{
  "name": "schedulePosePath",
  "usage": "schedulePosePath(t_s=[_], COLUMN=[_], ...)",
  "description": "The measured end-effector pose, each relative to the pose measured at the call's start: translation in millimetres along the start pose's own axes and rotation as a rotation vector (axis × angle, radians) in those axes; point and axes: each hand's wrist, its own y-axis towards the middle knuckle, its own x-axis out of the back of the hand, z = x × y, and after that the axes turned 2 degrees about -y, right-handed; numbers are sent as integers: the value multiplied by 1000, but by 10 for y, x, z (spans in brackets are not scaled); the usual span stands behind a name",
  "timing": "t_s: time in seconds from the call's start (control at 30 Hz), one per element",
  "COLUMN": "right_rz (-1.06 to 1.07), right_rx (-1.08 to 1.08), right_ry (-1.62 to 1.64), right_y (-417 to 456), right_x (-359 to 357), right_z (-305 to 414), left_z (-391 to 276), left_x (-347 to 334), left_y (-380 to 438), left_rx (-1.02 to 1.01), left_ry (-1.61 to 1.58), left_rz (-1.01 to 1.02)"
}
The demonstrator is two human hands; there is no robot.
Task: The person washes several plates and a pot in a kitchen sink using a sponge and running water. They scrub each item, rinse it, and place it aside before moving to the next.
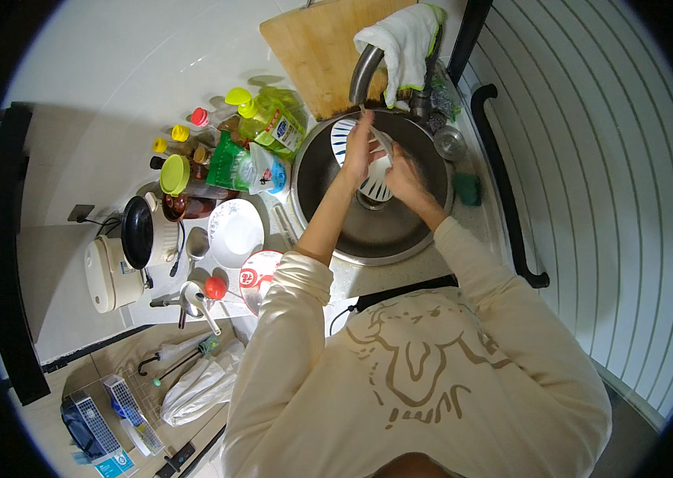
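Over the round stainless-steel sink (420, 230), a white dish (379, 178) with dark blue stripes is tilted below the curved faucet (365, 74). My left hand (360, 146) lies across it, fingers pointing towards the spout and thumb at the dish. From the other side, my right hand (402, 173) grips its edge. The hands cover the middle of the dish, so I cannot tell whether it is one piece or two stacked. The sink drain (371, 204) shows just under it.
A white towel (402, 48) hangs over the faucet by a wooden cutting board (318, 54). Left stand a green soap bottle (274, 125), several sauce bottles, a white bowl (236, 233) and a red-patterned plate (257, 278). A green sponge (467, 189) and a glass jar (449, 143) sit right.
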Motion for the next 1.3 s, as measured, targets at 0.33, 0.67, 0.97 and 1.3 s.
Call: schedulePosePath(t_s=[0.33, 0.67, 0.97, 1.3], right_rz=[95, 306, 4, -281], right_rx=[321, -180, 536, 457], right_ry=[-231, 213, 87, 150], right_y=[50, 1199, 606, 14], right_x=[117, -296, -495, -422], right_z=[-68, -104, 143, -281], left_z=[174, 234, 218, 357], left_x=[472, 511, 576, 810], left_y=[-89, -479, -335, -363], left_rx=[-10, -109, -106, -150], left_ry=[3, 350, -108, -506], left_rz=[8, 241, 9, -53])
